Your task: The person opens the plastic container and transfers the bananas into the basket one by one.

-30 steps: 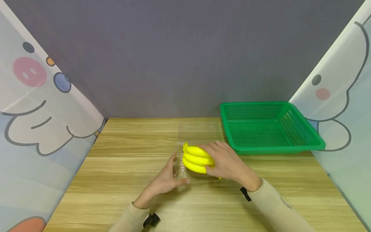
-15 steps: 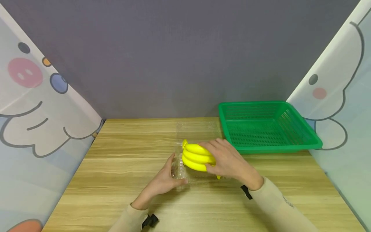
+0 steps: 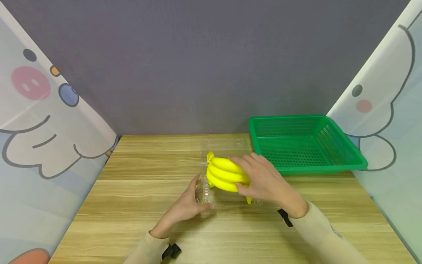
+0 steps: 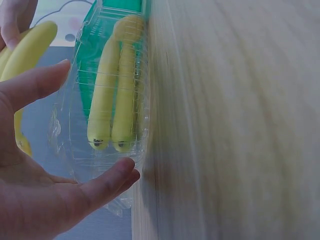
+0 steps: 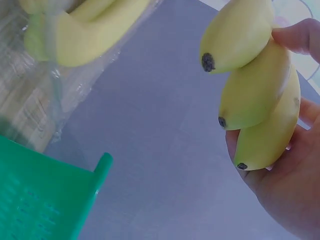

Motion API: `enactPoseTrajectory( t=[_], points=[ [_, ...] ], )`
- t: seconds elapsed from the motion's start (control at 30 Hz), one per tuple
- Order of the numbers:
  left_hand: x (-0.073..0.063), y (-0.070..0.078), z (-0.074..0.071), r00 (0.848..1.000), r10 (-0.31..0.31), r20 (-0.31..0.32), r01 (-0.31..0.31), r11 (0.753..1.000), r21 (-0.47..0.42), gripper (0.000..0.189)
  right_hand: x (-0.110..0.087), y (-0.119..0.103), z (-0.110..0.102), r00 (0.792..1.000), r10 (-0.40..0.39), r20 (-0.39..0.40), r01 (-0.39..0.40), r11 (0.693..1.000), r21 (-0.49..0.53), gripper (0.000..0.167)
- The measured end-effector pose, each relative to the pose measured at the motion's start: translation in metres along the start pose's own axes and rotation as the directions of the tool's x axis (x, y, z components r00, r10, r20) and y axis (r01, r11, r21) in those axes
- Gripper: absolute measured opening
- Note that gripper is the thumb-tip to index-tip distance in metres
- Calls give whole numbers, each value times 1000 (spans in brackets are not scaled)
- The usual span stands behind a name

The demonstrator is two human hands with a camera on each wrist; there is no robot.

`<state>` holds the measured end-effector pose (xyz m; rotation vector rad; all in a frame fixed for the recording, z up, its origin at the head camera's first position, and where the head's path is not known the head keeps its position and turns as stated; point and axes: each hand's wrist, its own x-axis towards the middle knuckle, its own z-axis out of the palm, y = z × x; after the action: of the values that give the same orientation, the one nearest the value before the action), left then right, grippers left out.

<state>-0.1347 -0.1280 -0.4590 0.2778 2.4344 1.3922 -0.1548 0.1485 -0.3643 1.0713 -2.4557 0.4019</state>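
A person's right-hand grip [image 3: 263,179] is curled around a bunch of smooth, curved yellow bananas [image 3: 225,174], thumb on the near side and fingers over the far side. The bunch is raised above a clear, ridged plastic box [image 4: 72,130], its stem end pointing left. The right wrist view shows dark tips on three of these bananas. The left-hand grip [image 3: 188,205] is spread, thumb and fingers apart around the box's left end; how firmly it touches, I cannot tell. Inside the box lie more yellow bananas [image 4: 102,102], two showing plainly through the plastic. The box's clear lid [image 3: 225,148] is folded back on the wood-grain bench [image 3: 148,161]. Just right of the lid sits a green, rectangular plastic mesh basket [image 3: 316,169]. A plain grey wall [image 3: 197,73] rises behind.
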Motion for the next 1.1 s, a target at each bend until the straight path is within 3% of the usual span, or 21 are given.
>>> enactPoseTrajectory(
  t=[0.67, 1.1],
  points=[
    [-1, 2, 0, 1000, 1, 9, -1, 1000, 24, 121, -5, 13, -14, 994, 20, -107, -17, 1000, 22, 67],
    [-3, 1, 1, 1000, 4, 6, -4, 1000, 13, 122, -13, 25, -27, 985, 74, -158, -70, 997, 31, 69]
  ],
)
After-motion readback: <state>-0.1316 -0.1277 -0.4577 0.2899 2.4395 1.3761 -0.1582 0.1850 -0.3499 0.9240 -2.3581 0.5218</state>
